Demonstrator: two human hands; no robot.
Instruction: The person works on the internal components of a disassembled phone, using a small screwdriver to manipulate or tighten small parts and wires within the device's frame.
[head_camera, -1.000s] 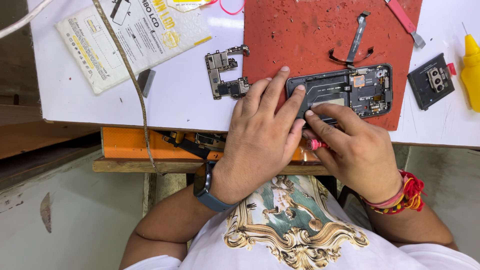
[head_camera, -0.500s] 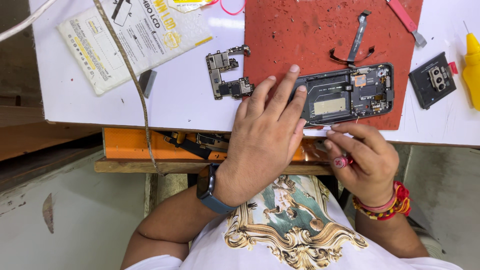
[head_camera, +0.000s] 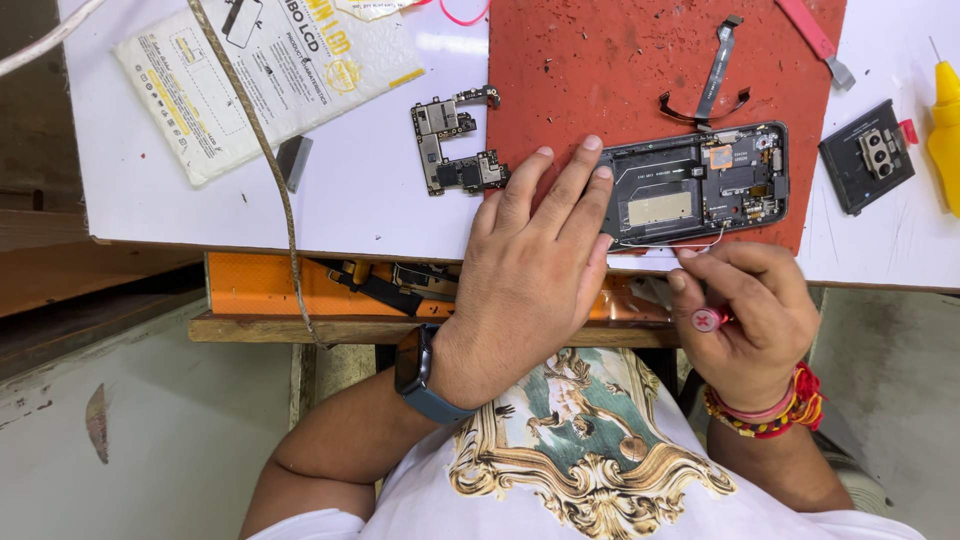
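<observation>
An opened phone body (head_camera: 700, 185) with bare circuitry lies on a red work mat (head_camera: 620, 80) near the table's front edge. My left hand (head_camera: 535, 260) rests flat on the mat, its fingertips pressing the phone's left end. My right hand (head_camera: 745, 315) hovers just below the phone at the table edge, fingers closed around a small tool with a red cap (head_camera: 708, 320). A thin white wire (head_camera: 690, 243) runs along the phone's lower edge, close to my right fingertips. A removed motherboard (head_camera: 455, 150) lies to the left of the mat.
A camera module cover (head_camera: 866, 155) and a yellow glue bottle (head_camera: 945, 120) sit at the right. A flex cable (head_camera: 715, 75) and a pink-handled tool (head_camera: 815, 40) lie on the mat's far side. A printed bubble envelope (head_camera: 270, 75), a grey cord (head_camera: 265, 150), and an orange tray (head_camera: 280, 290) under the table are at left.
My right hand has drawn back from the phone's lower right toward the table edge, and the red-capped tool now shows in its fingers. My left hand stays on the phone's left end.
</observation>
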